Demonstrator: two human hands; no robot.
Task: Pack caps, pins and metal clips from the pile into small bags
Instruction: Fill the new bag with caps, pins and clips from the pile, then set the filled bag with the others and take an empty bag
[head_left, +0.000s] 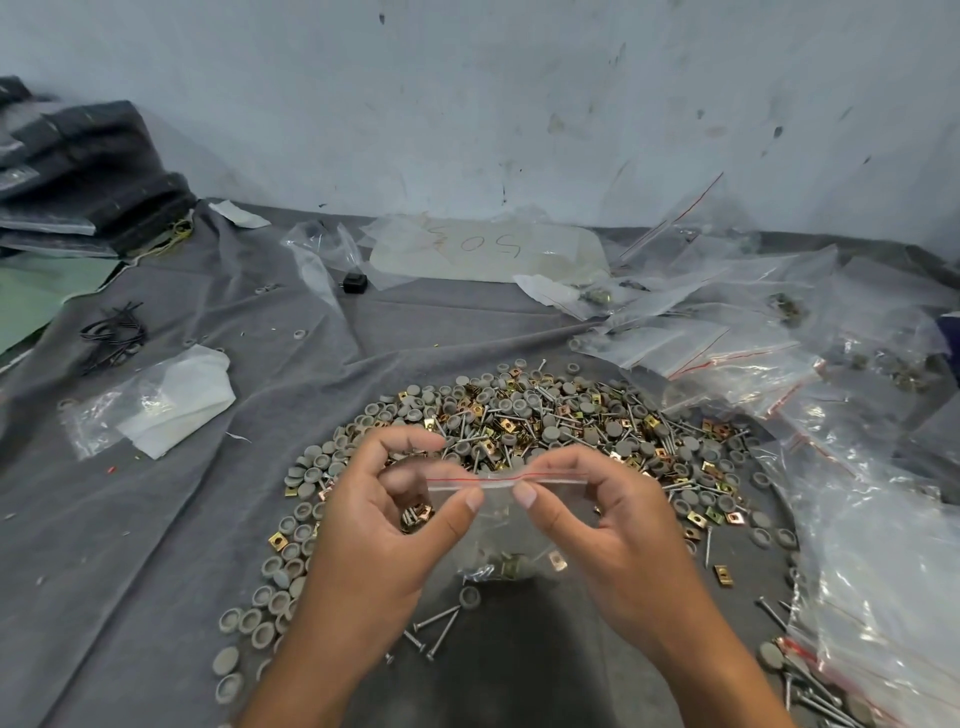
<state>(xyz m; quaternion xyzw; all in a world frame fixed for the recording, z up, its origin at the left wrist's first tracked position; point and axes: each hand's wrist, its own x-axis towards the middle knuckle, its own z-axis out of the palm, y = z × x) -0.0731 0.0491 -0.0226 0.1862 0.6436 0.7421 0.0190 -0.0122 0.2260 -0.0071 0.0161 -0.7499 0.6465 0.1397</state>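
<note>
While the grey cloth (156, 519) carried the wide pile (545, 431) of caps, pins and clips, with filled bags (857, 519) heaped to its right, both hands held one small bag (498, 519) above the pile's near edge. The left hand (384, 525) and right hand (618, 525) each pinched the red-lined zip strip between thumb and forefinger, other fingers loosely curled. Thin, slippery film, probably bottom-heavy with parts, seemed best gripped at that stiffer strip.

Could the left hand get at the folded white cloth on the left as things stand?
Probably not right away. The path from the left hand to the white cloth looks free, only grey sheet between, but that hand pinches the small bag with the right hand.
</note>
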